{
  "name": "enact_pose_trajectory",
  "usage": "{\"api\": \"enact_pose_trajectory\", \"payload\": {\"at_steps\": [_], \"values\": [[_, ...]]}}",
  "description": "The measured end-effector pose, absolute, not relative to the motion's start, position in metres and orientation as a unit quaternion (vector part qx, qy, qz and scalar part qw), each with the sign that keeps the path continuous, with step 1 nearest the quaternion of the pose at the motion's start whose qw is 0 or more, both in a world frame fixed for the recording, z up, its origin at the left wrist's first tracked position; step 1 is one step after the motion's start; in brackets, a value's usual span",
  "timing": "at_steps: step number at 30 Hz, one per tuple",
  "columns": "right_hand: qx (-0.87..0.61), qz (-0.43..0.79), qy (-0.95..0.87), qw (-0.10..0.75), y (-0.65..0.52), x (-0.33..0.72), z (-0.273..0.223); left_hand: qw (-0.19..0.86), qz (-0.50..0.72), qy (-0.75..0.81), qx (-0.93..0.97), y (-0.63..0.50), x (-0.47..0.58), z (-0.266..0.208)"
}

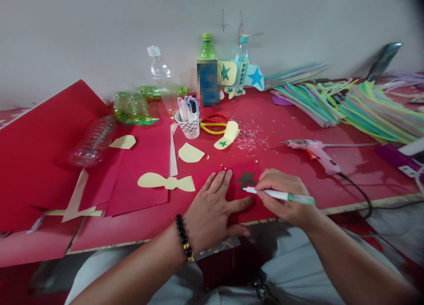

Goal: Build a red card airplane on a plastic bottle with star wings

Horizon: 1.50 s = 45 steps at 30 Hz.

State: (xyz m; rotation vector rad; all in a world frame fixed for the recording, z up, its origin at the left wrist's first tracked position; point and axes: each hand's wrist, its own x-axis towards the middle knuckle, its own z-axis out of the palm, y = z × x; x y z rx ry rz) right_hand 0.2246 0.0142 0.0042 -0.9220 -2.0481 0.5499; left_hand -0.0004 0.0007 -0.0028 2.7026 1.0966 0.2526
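In my right hand (286, 194) is a white marker pen (276, 195) with a green end, its tip at the lower edge of a dark green star (246, 178). The star lies on a piece of red paper (236, 167) near the table's front edge. My left hand (212, 208) rests flat on that paper with fingers spread, left of the star. A pale yellow propeller-shaped cutout (170, 182) lies left of my left hand. Beyond my hands are a yellow cutout (191, 153) and a bent yellow piece with a green star (226, 135).
A paper cup (188, 125) of markers stands beside scissors (214, 125). At right lie a pink glue gun (313, 153) with a cord and bundles of pipe cleaners (367, 108). Plastic bottles (93, 141) and red sheets (142, 172) are at left. A decorated bottle (243, 53) stands by the wall.
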Motion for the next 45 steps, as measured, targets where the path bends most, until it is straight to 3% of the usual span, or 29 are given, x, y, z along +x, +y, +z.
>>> {"api": "enact_pose_trajectory", "payload": {"at_steps": [10,45], "values": [[-0.333,0.241,-0.819,0.400,0.015,0.226,0.003,0.100,0.089,0.370,0.919,0.000,-0.001,-0.004],[-0.454,0.182,-0.759,0.430,0.017,0.235,0.009,0.104,0.089,0.373,0.918,0.001,0.000,0.000]]}}
